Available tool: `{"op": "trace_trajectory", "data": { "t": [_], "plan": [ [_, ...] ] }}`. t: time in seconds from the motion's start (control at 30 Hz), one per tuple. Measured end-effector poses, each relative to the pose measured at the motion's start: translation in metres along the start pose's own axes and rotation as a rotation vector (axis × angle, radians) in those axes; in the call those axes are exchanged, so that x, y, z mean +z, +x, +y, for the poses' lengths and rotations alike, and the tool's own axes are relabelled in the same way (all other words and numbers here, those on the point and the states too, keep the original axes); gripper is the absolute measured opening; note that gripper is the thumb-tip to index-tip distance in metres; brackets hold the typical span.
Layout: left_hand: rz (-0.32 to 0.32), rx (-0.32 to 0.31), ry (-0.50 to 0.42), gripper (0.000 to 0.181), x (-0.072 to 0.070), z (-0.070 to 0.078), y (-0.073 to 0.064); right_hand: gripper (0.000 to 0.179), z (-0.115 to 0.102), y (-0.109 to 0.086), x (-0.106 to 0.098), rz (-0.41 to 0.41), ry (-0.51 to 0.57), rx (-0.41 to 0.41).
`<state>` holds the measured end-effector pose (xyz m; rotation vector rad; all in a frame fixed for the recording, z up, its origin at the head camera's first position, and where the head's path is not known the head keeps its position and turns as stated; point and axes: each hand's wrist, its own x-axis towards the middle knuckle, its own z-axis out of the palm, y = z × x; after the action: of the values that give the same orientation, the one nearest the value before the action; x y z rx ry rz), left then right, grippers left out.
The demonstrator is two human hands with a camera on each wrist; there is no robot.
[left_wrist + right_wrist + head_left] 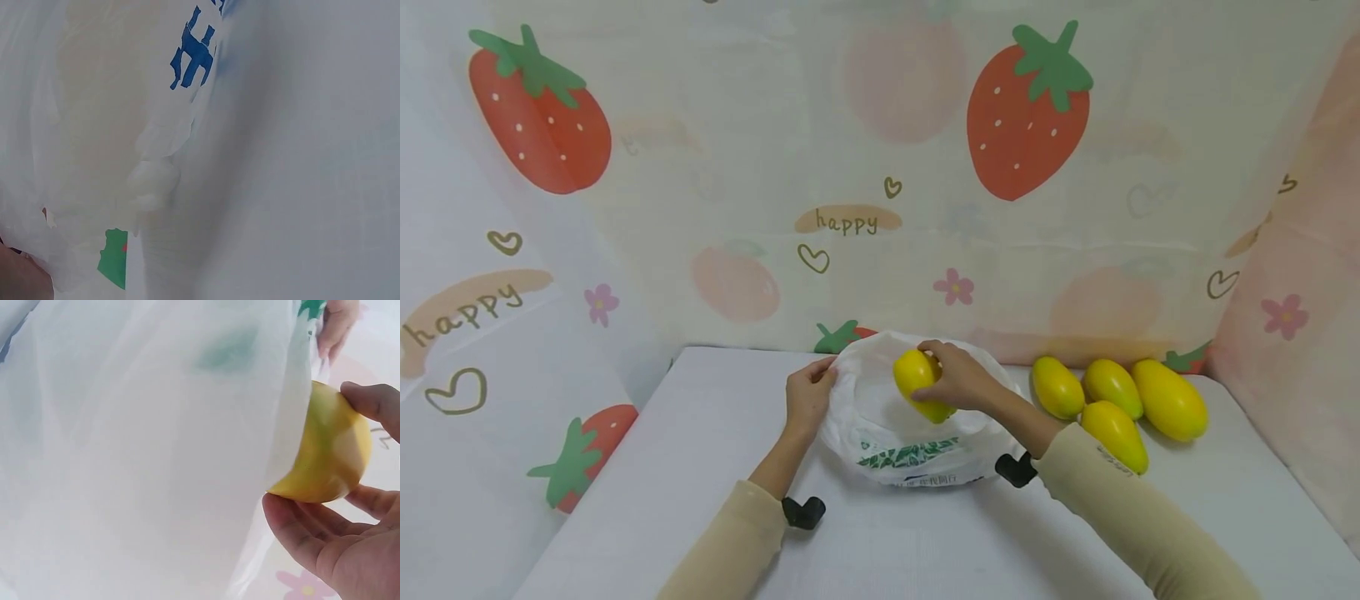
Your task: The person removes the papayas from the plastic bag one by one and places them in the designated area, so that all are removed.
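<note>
My right hand (961, 377) grips a yellow mango (914, 374) between thumb and fingers at the mouth of a white plastic bag (880, 408). In the right wrist view the mango (334, 450) shows a greenish patch, and the bag's edge covers part of it. With thumb and fingers my left hand (808, 398) pinches the bag's left rim, holding it up. The bag stands on the table with its mouth spread, green and blue print on its front. In the left wrist view the bag's side (100, 125) fills much of the frame, and only a bit of hand shows.
Several more yellow mangoes (1108, 387) lie grouped on the white table (737, 433), right of the bag near my right forearm. A printed cloth (760, 167) with strawberries and hearts hangs behind the table and along both sides.
</note>
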<state>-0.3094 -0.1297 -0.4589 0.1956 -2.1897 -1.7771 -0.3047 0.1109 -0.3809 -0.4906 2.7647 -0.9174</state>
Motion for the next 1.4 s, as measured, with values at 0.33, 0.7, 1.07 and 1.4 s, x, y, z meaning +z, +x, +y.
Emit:
{"op": "trace_trajectory", "data": {
  "t": [0.33,0.7,1.07,1.4],
  "plan": [
    [-0.005,0.000,-0.004,0.027,-0.001,-0.001,0.000,0.075,0.003,-0.005,-0.008,0.012,-0.015,-0.012],
    [-0.012,-0.011,0.006,0.028,-0.001,-0.002,0.000,0.076,0.008,-0.014,-0.020,0.013,0.008,-0.036],
    [-0.028,-0.019,0.000,0.028,-0.002,-0.004,-0.001,0.076,0.012,-0.022,-0.034,0.043,0.015,-0.068],
    [-0.022,-0.005,-0.010,0.027,-0.001,-0.004,0.000,0.074,0.011,-0.028,-0.043,0.065,-0.020,-0.075]
  ]
}}
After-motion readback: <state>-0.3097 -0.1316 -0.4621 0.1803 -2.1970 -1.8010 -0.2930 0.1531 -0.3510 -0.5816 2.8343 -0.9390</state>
